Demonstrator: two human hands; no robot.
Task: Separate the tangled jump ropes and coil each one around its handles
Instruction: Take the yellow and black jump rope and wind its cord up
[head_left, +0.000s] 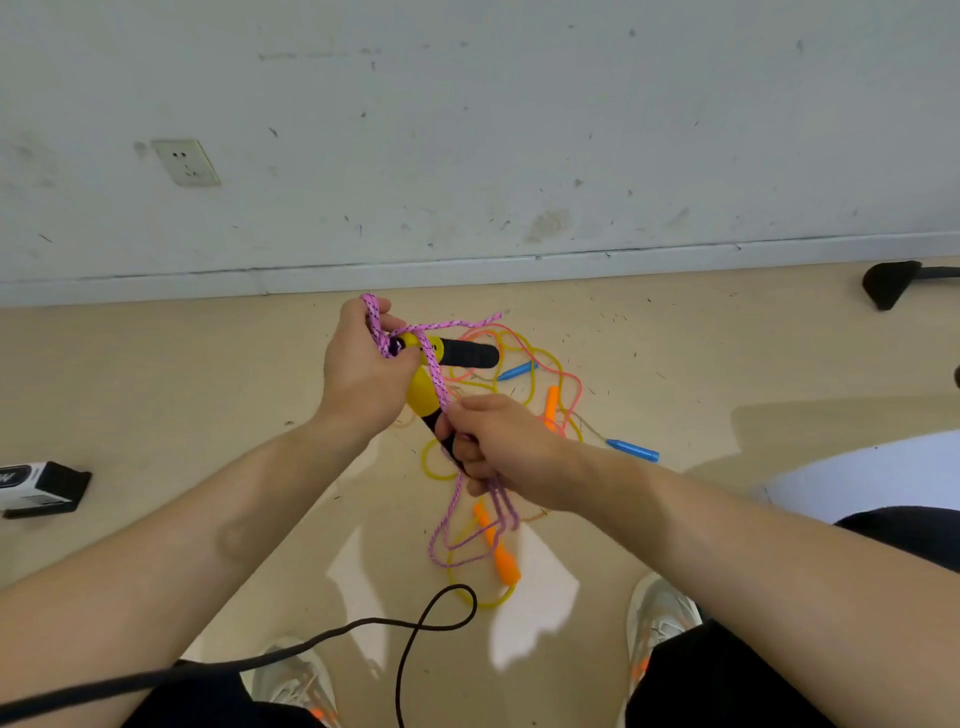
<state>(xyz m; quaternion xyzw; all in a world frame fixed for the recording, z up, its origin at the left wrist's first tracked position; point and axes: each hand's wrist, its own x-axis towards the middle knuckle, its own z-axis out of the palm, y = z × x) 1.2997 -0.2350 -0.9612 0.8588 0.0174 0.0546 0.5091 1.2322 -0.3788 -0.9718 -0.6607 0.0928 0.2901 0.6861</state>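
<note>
My left hand (358, 364) grips the yellow end of a yellow-and-black handle (457, 352) and pinches a loop of the pink braided rope (434, 364) above it. My right hand (498, 441) grips a second yellow-and-black handle (423, 392) together with strands of the pink rope, which hang in loops down to the floor. On the floor beyond lies a tangle of a yellow rope (540, 364) with orange handles (501, 556) and a pink-orange thin rope (519, 332) with blue handles (631, 449).
A black cable (415, 629) loops across the floor between my shoes (660, 613). A black-and-white box (41, 488) lies at the left. A black object (888, 286) sits by the wall at the far right. A wall socket (187, 162) is on the wall.
</note>
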